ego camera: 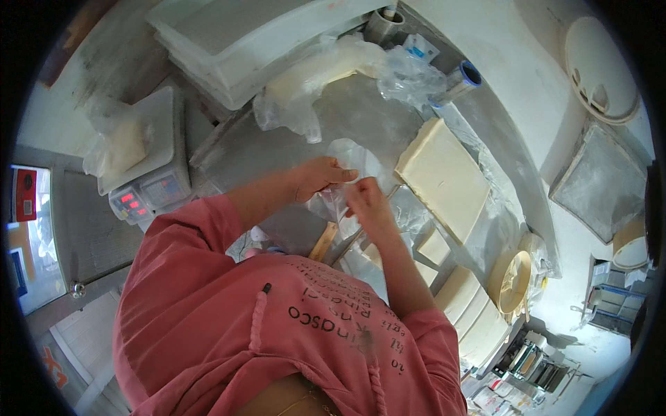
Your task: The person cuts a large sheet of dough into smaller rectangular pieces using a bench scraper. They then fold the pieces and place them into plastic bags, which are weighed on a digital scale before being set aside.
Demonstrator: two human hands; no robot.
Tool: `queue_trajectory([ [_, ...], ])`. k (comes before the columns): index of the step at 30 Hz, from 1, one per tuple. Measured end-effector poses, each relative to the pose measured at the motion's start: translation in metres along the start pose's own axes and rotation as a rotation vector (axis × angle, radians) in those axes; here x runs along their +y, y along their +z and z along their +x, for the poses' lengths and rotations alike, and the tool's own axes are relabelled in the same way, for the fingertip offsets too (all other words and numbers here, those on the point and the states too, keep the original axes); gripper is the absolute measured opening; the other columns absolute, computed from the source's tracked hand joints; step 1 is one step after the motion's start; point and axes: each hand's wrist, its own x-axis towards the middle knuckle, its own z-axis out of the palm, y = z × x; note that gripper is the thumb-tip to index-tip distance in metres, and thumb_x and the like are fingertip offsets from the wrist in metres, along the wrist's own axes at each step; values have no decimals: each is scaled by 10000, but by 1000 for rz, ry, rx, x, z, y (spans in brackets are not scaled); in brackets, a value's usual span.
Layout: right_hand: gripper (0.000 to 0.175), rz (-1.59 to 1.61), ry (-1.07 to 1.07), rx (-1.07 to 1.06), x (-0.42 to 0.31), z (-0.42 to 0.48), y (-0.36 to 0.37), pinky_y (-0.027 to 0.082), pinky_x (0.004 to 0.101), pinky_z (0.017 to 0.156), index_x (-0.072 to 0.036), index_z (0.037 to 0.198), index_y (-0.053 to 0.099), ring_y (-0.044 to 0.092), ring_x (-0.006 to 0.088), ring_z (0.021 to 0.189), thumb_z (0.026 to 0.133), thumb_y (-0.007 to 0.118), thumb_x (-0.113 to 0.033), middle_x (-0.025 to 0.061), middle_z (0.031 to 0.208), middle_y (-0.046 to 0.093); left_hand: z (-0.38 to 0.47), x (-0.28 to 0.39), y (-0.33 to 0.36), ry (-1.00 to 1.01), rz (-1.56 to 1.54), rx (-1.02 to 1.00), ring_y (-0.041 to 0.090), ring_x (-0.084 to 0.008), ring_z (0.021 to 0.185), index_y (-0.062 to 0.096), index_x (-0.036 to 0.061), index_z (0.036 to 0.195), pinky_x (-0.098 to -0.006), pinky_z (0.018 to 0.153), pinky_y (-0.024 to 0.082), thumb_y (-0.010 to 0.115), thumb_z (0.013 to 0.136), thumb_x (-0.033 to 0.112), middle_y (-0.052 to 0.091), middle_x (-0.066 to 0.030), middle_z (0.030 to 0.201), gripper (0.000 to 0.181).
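My left hand (pixel 325 178) pinches a clear plastic bag (pixel 359 156) between thumb and fingers. Close beside it, my right hand (pixel 368 204) has its fingers curled at the same bag, slightly blurred. The bag's film hangs above and below both hands, over the grey worktop (pixel 291 166). To the right of my hands lies a flat rectangular slab of pale dough (pixel 445 179). A smaller dough piece (pixel 433 247) sits below that slab, partly beside my right forearm.
A scale (pixel 151 192) with a bagged pale mass (pixel 125 145) stands at left. Stacked plastic tubs (pixel 234 67) and plastic-wrapped dough (pixel 333 62) lie at the back. At right are thick dough blocks (pixel 473 312) and a round sieve (pixel 510 281). A wooden strip (pixel 322 242) lies near my body.
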Motion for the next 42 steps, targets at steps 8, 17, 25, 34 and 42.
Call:
queue_trajectory([
  [8,96,563,40,-164,17,13,-41,378,232,484,-56,742,499,491,107,539,801,565,-93,23,655,510,16,-12,40,88,-443,65,432,-72,505,520,103,653,-248,470,362,527,878,394,479,22,580,367],
  [17,145,566,-48,-23,21,3,-62,368,233,494,-53,794,472,480,122,529,864,492,-179,47,659,527,3,2,43,217,-275,322,312,-60,479,449,139,591,-238,446,258,530,884,368,384,47,543,380],
  [25,115,444,-82,-258,-11,4,-20,383,237,467,-37,789,465,485,107,511,839,532,-117,37,625,517,-28,3,48,240,9,280,368,-61,492,515,112,593,-223,454,295,416,913,468,429,44,543,489],
  [34,70,731,5,-156,-4,-11,-8,334,232,446,-68,747,478,467,118,483,799,524,-75,18,590,479,-78,-31,-1,234,209,639,385,-115,516,531,50,612,-282,504,333,596,833,340,439,11,544,370],
  [42,108,73,-169,-482,-33,-24,36,396,238,482,-22,739,479,490,89,526,794,552,-81,20,616,489,-125,14,27,987,1636,1091,558,-219,812,593,135,957,-404,884,383,668,649,209,597,-37,829,326],
])
